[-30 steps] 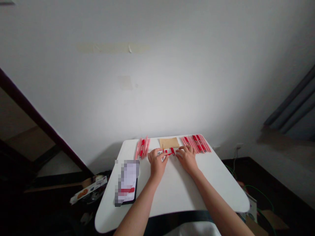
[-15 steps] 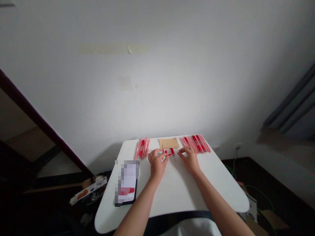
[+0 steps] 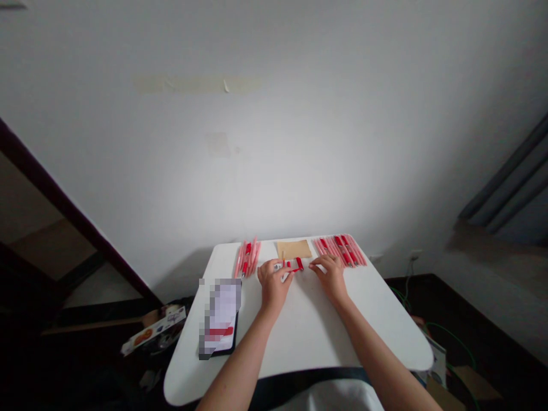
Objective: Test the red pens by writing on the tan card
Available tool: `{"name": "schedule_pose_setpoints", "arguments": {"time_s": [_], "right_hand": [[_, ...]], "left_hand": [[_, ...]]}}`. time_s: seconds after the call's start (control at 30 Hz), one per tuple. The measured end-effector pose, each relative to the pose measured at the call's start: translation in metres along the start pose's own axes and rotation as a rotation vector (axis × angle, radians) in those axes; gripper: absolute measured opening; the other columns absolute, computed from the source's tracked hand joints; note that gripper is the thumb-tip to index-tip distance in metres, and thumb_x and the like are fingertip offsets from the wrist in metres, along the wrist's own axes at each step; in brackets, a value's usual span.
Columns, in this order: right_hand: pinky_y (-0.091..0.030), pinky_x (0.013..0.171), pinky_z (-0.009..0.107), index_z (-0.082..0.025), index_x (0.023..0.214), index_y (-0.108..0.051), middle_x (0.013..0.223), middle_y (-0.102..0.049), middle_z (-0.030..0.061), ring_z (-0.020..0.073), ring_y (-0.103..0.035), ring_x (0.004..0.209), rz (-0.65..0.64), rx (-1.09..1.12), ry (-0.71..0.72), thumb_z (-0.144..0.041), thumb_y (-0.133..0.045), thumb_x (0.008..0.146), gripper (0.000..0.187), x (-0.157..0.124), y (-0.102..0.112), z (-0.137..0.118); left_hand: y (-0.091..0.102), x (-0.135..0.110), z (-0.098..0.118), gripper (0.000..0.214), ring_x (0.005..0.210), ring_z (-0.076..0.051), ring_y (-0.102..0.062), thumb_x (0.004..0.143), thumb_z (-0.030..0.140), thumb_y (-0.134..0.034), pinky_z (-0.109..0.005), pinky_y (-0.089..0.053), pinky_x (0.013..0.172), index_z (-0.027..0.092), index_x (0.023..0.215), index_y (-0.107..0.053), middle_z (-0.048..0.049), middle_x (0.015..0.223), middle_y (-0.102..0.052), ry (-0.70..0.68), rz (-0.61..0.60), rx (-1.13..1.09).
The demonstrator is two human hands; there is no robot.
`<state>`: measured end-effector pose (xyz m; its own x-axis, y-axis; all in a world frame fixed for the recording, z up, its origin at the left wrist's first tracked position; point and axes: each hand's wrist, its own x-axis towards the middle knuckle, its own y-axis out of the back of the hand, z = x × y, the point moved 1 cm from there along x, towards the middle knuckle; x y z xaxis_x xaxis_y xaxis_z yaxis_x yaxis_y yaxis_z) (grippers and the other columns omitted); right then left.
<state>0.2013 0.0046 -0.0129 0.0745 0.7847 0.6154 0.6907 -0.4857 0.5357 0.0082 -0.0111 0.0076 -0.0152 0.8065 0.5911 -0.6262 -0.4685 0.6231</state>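
Note:
My left hand [image 3: 274, 282] is closed in a pinch on a slim red pen part [image 3: 294, 269] over the middle of the table. Just past its fingertips lies a short, thicker red piece [image 3: 299, 263], with another small red bit [image 3: 288, 264] beside it. To the right, my right hand [image 3: 330, 277] holds its thumb and fingers together; whatever is between them is too small to make out. A brown paper piece [image 3: 294, 249] lies flat beyond both hands.
Pink and red pens lie in a bundle [image 3: 248, 258] at the back left and in a row [image 3: 341, 251] at the back right of the white table [image 3: 308, 337]. A phone [image 3: 220, 319] lies near the left edge. Behind the table rises a wall [image 3: 274, 171].
Almost nothing differs. The slim red part in my left hand has shifted slightly by the thicker red piece; my right hand stays in the same place.

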Motion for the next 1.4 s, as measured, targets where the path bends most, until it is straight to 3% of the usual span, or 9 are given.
{"name": "schedule_pose_setpoints", "arguments": {"time_s": [0.27, 1.0, 1.4], "right_hand": [[-0.033, 0.092, 0.044, -0.025, 0.08, -0.071, 0.087, -0.07, 0.0065, 0.0264, -0.051, 0.098, 0.007, -0.021, 0.01, -0.044, -0.05, 0.091, 0.03, -0.001, 0.002, -0.008], [-0.035, 0.09, 0.042, -0.026, 0.082, -0.07, 0.087, -0.07, 0.0049, 0.025, -0.052, 0.096, -0.029, -0.029, 0.032, -0.046, -0.056, 0.088, 0.025, -0.002, 0.001, -0.01], [-0.036, 0.089, 0.042, -0.027, 0.084, -0.072, 0.092, -0.069, 0.006, 0.0252, -0.051, 0.098, -0.113, 0.011, 0.071, -0.043, -0.058, 0.087, 0.021, -0.003, -0.001, -0.01]], "left_hand": [[-0.001, -0.001, 0.002, 0.009, 0.108, -0.023, -0.051, 0.075, 0.027, -0.071, -0.044, -0.036, 0.097, 0.03, 0.082, -0.074, -0.0039, 0.105, -0.062, 0.006, -0.035, 0.0], [-0.002, -0.002, 0.004, 0.01, 0.109, -0.023, -0.05, 0.075, 0.026, -0.07, -0.047, -0.035, 0.099, 0.031, 0.082, -0.075, -0.0041, 0.107, -0.061, -0.005, -0.065, -0.025], [-0.002, -0.003, 0.005, 0.008, 0.111, -0.022, -0.049, 0.076, 0.026, -0.07, -0.048, -0.033, 0.102, 0.031, 0.081, -0.074, -0.0034, 0.108, -0.062, -0.019, -0.073, -0.033]]}}
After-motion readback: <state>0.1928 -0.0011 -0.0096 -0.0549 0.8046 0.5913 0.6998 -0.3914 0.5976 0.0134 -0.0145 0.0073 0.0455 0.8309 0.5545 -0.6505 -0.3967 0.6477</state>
